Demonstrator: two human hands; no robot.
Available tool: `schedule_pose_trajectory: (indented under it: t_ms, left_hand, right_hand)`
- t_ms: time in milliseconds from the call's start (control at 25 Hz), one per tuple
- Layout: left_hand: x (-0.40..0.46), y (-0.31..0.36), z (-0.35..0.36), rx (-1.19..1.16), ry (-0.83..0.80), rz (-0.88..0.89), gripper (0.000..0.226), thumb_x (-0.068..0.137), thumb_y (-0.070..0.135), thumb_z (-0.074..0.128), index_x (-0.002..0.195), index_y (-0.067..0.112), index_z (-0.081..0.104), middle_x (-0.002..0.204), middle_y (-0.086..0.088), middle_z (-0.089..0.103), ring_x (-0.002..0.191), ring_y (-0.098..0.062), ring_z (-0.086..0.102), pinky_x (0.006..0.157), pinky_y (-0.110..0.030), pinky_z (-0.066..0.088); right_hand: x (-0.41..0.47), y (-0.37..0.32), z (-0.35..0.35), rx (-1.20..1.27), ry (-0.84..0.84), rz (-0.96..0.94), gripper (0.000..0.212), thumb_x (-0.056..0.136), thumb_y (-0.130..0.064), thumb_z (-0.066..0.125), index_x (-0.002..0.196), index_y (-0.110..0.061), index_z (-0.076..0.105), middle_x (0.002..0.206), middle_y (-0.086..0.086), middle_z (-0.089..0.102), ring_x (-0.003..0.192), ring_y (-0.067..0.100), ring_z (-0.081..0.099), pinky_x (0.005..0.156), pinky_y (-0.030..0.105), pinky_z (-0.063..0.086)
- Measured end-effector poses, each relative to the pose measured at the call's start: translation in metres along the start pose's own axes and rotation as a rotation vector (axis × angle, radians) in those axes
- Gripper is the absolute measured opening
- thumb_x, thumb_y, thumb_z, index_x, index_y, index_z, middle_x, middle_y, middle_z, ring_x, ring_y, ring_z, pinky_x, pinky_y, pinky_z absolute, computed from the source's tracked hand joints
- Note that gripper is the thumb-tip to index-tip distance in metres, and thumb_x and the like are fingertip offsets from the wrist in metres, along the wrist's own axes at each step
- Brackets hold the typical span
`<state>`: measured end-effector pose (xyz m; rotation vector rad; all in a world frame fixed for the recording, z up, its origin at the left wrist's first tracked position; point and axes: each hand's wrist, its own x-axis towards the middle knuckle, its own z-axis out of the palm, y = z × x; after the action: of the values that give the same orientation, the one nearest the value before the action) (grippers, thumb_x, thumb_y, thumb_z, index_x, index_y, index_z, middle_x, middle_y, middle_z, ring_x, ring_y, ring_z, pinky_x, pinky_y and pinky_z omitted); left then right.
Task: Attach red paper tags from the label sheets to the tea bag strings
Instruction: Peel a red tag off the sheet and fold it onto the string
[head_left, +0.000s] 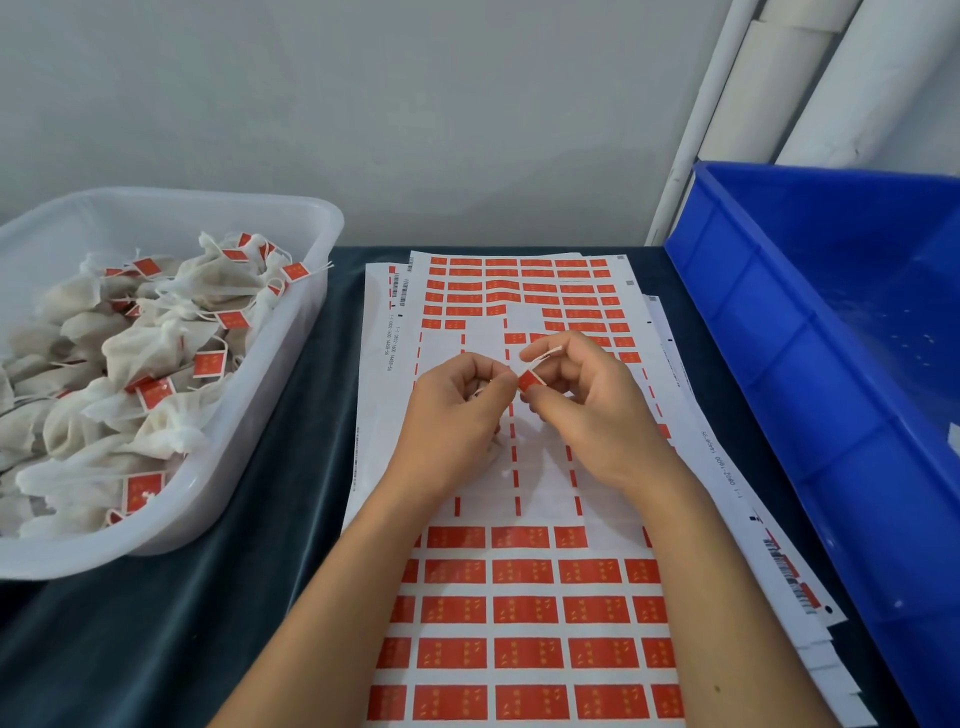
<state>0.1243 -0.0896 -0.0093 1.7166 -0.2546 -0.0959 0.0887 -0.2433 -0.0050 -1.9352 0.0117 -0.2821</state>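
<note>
Label sheets (519, 613) with rows of red tags lie stacked in the middle of the dark table; the middle rows of the top sheet are peeled bare. Above that bare part both hands meet. My right hand (587, 410) pinches a small red tag (530, 382) between thumb and fingers, with white tea bag string (545, 354) sticking out above the tag. My left hand (457, 410) is curled, its fingertips touching the tag's left side and pinching the string there. The tea bag itself is mostly hidden under my left hand.
A clear plastic tub (249, 415) on the left holds several white tea bags with red tags. A large blue crate (810, 332) stands on the right, close to the sheets. White pipes (727, 104) run up the grey wall at the back right.
</note>
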Motion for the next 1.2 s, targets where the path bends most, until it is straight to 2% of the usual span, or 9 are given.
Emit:
schedule_pose_trajectory:
  t_ms: [120, 240, 440, 600, 680, 760, 960, 1080, 1200]
  left_hand:
    - [-0.001, -0.002, 0.0, 0.066, -0.031, 0.02, 0.021, 0.102, 0.023, 0.061, 0.085, 0.028, 0.072, 0.069, 0.014, 0.067, 0.063, -0.004, 0.062, 0.063, -0.021, 0.057]
    - [-0.001, -0.003, 0.0, 0.109, -0.072, 0.028, 0.021, 0.103, 0.025, 0.059, 0.086, 0.03, 0.07, 0.067, 0.016, 0.065, 0.064, -0.005, 0.059, 0.065, -0.024, 0.056]
    - [0.0, -0.002, 0.001, 0.02, -0.037, 0.036, 0.011, 0.102, 0.022, 0.062, 0.095, 0.025, 0.07, 0.079, 0.003, 0.07, 0.072, -0.019, 0.066, 0.07, -0.033, 0.061]
    - [0.002, -0.006, -0.008, 0.233, -0.036, 0.051, 0.01, 0.097, 0.039, 0.066, 0.106, 0.039, 0.063, 0.096, 0.02, 0.066, 0.091, 0.003, 0.063, 0.065, -0.01, 0.049]
    - [0.002, -0.008, -0.01, 0.378, -0.078, 0.059, 0.014, 0.094, 0.048, 0.067, 0.105, 0.041, 0.065, 0.099, 0.024, 0.063, 0.088, 0.0, 0.064, 0.06, -0.007, 0.044]
    - [0.003, -0.012, -0.009, 0.446, -0.068, 0.07, 0.01, 0.095, 0.048, 0.068, 0.1, 0.039, 0.068, 0.1, 0.023, 0.064, 0.084, -0.003, 0.064, 0.064, -0.009, 0.043]
    - [0.006, -0.007, -0.016, 0.274, 0.045, 0.062, 0.013, 0.097, 0.045, 0.068, 0.085, 0.04, 0.072, 0.086, 0.025, 0.071, 0.085, 0.011, 0.063, 0.06, -0.011, 0.05]
    - [0.006, -0.004, -0.019, 0.108, 0.049, 0.093, 0.009, 0.095, 0.037, 0.073, 0.088, 0.033, 0.076, 0.086, 0.024, 0.074, 0.079, 0.002, 0.072, 0.063, -0.006, 0.051]
    - [0.004, -0.001, -0.021, 0.089, 0.057, 0.099, 0.007, 0.096, 0.034, 0.072, 0.091, 0.033, 0.076, 0.087, 0.02, 0.076, 0.08, -0.003, 0.074, 0.066, -0.01, 0.055]
  right_hand:
    - [0.0, 0.001, 0.0, 0.015, 0.026, 0.003, 0.009, 0.099, -0.021, 0.066, 0.104, -0.029, 0.068, 0.087, -0.013, 0.071, 0.09, 0.007, 0.069, 0.08, 0.023, 0.057]
    - [0.0, 0.001, 0.0, -0.045, 0.03, -0.01, 0.01, 0.1, -0.024, 0.063, 0.093, -0.03, 0.068, 0.086, -0.018, 0.069, 0.09, 0.003, 0.067, 0.078, 0.023, 0.055]
    - [0.0, 0.001, 0.001, -0.053, 0.07, -0.024, 0.011, 0.102, -0.027, 0.06, 0.094, -0.033, 0.065, 0.089, -0.022, 0.067, 0.092, 0.0, 0.066, 0.07, 0.011, 0.051]
    - [0.002, 0.002, -0.003, 0.006, 0.285, 0.021, 0.004, 0.102, -0.035, 0.06, 0.099, -0.034, 0.063, 0.095, -0.021, 0.068, 0.093, 0.002, 0.066, 0.074, 0.017, 0.054]
    - [0.002, 0.003, -0.003, 0.008, 0.319, 0.025, 0.004, 0.103, -0.037, 0.06, 0.1, -0.034, 0.061, 0.1, -0.021, 0.068, 0.095, 0.002, 0.066, 0.076, 0.023, 0.057]
    - [0.001, 0.003, -0.001, 0.0, 0.304, 0.013, 0.004, 0.103, -0.037, 0.059, 0.1, -0.034, 0.06, 0.097, -0.019, 0.069, 0.094, 0.0, 0.066, 0.073, 0.019, 0.056]
    - [-0.002, 0.001, 0.006, -0.09, 0.228, -0.043, 0.007, 0.103, -0.03, 0.06, 0.098, -0.035, 0.059, 0.09, -0.023, 0.065, 0.087, 0.0, 0.065, 0.064, 0.007, 0.048]
    - [-0.005, -0.002, 0.014, -0.175, 0.142, -0.105, 0.007, 0.102, -0.032, 0.061, 0.099, -0.038, 0.058, 0.095, -0.026, 0.064, 0.092, -0.004, 0.064, 0.068, 0.004, 0.048]
    - [-0.008, -0.009, 0.019, -0.197, 0.093, -0.15, 0.006, 0.101, -0.037, 0.061, 0.097, -0.04, 0.057, 0.098, -0.027, 0.063, 0.098, -0.004, 0.062, 0.073, 0.003, 0.048]
